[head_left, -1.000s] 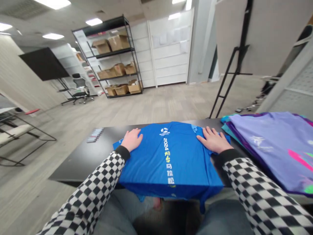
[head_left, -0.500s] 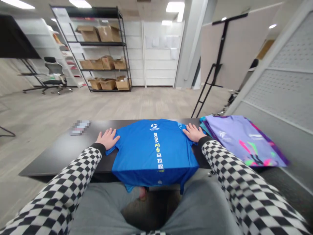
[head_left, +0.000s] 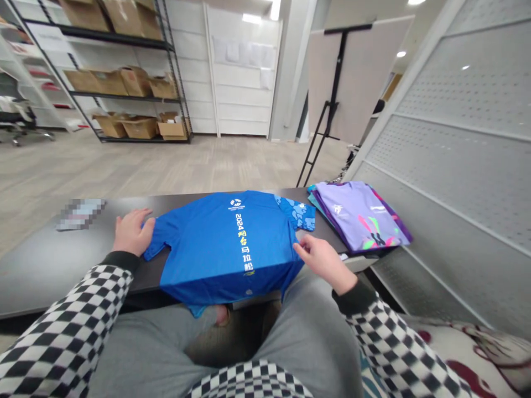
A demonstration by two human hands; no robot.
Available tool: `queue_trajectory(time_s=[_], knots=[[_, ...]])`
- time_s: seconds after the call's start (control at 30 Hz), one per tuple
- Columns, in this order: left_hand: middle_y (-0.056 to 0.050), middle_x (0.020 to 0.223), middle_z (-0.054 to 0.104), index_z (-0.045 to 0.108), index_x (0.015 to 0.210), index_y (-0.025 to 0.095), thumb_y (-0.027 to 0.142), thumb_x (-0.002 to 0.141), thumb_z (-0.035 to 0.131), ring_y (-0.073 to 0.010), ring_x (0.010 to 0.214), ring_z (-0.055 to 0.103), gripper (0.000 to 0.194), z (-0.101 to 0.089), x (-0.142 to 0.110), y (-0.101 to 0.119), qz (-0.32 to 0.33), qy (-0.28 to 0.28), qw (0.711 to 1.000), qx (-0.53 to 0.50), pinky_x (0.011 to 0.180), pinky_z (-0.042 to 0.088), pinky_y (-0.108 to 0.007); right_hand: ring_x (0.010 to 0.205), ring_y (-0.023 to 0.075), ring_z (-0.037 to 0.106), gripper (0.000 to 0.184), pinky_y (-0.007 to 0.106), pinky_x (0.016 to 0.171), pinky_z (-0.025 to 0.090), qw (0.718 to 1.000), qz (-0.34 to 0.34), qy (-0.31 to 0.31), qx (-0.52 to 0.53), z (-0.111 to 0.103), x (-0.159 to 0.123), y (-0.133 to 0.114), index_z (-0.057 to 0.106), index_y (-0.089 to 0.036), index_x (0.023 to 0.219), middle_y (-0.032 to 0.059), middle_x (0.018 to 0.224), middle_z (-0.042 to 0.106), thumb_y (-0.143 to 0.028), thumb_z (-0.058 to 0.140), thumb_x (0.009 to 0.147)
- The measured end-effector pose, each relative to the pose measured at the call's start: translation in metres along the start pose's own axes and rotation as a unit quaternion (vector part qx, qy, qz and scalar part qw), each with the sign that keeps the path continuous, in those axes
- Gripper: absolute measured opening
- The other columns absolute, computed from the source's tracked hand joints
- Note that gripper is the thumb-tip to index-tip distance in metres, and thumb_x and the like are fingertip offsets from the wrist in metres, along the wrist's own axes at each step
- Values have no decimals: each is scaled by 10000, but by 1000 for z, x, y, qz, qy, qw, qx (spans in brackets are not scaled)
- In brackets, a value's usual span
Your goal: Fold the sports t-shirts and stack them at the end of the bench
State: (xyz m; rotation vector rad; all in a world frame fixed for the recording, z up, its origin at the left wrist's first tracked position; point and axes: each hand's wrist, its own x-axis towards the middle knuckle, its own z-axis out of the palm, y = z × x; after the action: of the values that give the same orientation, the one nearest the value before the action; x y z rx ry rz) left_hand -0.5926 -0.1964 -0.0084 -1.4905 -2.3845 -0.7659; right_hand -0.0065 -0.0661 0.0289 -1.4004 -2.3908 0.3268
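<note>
A blue T-shirt (head_left: 207,243) with white and yellow print down its middle lies spread on the dark table (head_left: 103,260), its lower part hanging over the front edge. The sleeve on the right shows a light-blue pattern. My left hand (head_left: 133,232) rests at the end of the left sleeve, fingers apart. At the shirt's right side edge, below the patterned sleeve, is my right hand (head_left: 321,257). Its fingers are loosely bent, thumb and forefinger a little apart, with the tips at the fabric.
Folded shirts, a lilac shirt (head_left: 352,215) on top, lie at the table's right end. A pixelated flat item (head_left: 81,214) is on the left. A grey perforated partition (head_left: 448,166) stands close on the right. Beyond are an easel stand (head_left: 332,110) and a shelf with cardboard boxes (head_left: 141,127).
My right hand has left the right sleeve and come down toward me to the shirt's side edge. My left hand stays by the left sleeve. The view has turned right and downward.
</note>
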Motion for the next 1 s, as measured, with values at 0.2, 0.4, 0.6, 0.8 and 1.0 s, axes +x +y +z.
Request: queue_trajectory(time_s=[0.2, 0.4, 0.6, 0.8, 1.0], knots=[[-85, 1338, 802, 782, 1240, 239, 385, 993, 524, -318, 1299, 725, 386, -17, -68, 45, 50, 49, 995, -77, 1229, 535, -503, 787, 272, 712, 313, 363, 735, 484, 994, 78, 53, 53, 34, -46, -5, 689, -257, 954, 63, 843, 753, -547, 631, 1055], [-112, 1402, 801, 857, 1226, 260, 487, 1021, 549, -335, 1362, 716, 434, -14, -128, 78, 163, -99, 978, -86, 1290, 495, -513, 858, 285, 707, 229, 374, 773, 487, 991, 77, 105, 45, 51, -42, -4, 703, -257, 928, 88, 893, 763, -416, 576, 1034], [-101, 1395, 809, 857, 1232, 252, 493, 1029, 540, -326, 1363, 719, 447, -13, -123, 73, 139, -101, 982, -81, 1277, 510, -498, 796, 278, 712, 212, 363, 738, 460, 980, 138, 104, 99, 48, -35, 13, 700, -258, 857, 72, 835, 778, -375, 581, 986], [-100, 1360, 820, 857, 1193, 253, 467, 1044, 533, -327, 1340, 730, 416, -9, -125, 74, 144, -76, 984, -73, 1263, 518, -496, 857, 299, 716, 236, 370, 732, 425, 974, 179, 131, 43, 41, -38, 37, 695, -244, 944, 112, 921, 788, -369, 522, 1046], [-102, 1345, 825, 860, 1183, 249, 463, 1029, 544, -330, 1323, 741, 412, -9, -124, 74, 146, -74, 984, -73, 1256, 526, -486, 844, 299, 716, 359, 373, 735, 450, 978, 160, 125, 58, 43, -44, 40, 715, -225, 1104, 101, 901, 775, -548, 563, 1063]])
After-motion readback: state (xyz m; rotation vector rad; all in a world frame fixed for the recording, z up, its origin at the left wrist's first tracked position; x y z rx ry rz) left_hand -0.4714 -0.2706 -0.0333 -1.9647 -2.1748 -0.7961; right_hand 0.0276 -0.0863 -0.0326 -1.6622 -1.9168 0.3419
